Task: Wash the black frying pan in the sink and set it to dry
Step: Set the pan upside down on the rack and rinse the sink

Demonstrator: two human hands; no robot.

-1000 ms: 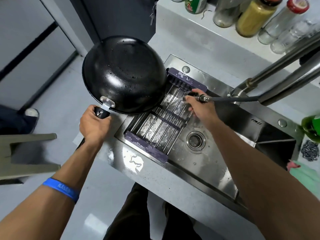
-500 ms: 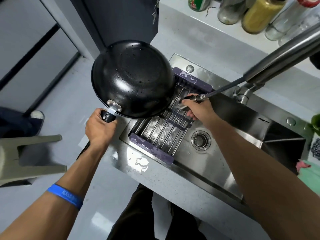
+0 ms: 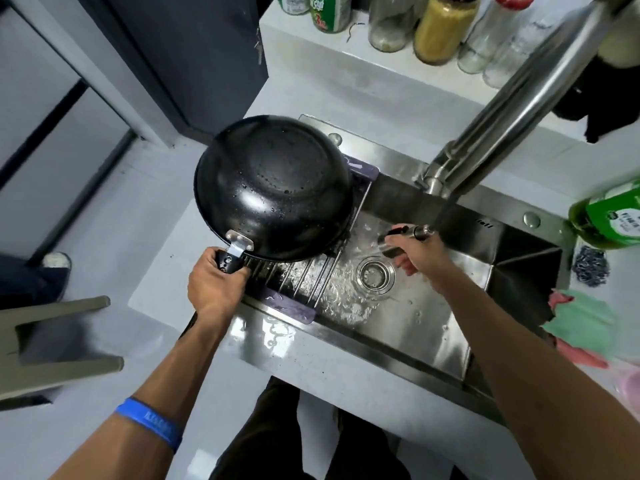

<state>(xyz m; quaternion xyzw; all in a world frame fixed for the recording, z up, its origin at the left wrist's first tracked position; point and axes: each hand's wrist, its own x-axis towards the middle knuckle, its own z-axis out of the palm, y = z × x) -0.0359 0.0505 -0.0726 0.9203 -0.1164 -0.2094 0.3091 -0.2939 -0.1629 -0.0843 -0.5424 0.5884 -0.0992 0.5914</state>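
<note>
1. The black frying pan [image 3: 273, 185] has been brought lower and further over the sink [image 3: 433, 327] than it was a second ago; it is now held bottom-up above the left end of the draining rack [image 3: 304, 271], its wet underside beaded with drops.
2. The pan's handle [image 3: 228, 261] is gripped by the left hand [image 3: 213, 285], fingers wrapped round it. Whether the rim already touches the rack cannot be told.
3. The pull-out sprayer head [image 3: 408, 235] has been carried away from the pan, toward the middle of the basin beside the drain [image 3: 375, 276]. It is held in the right hand [image 3: 415, 252], fingers curled round it.
4. Water is seen splashing on the basin floor near the drain, not on the pan.
5. From this, rinsing is judged finished or nearly so, and the pan appears ready to be lowered upside down onto the rack to dry.
6. The sprayer would then need to be returned to the faucet [image 3: 502, 109], with the water still to be shut off.
</note>
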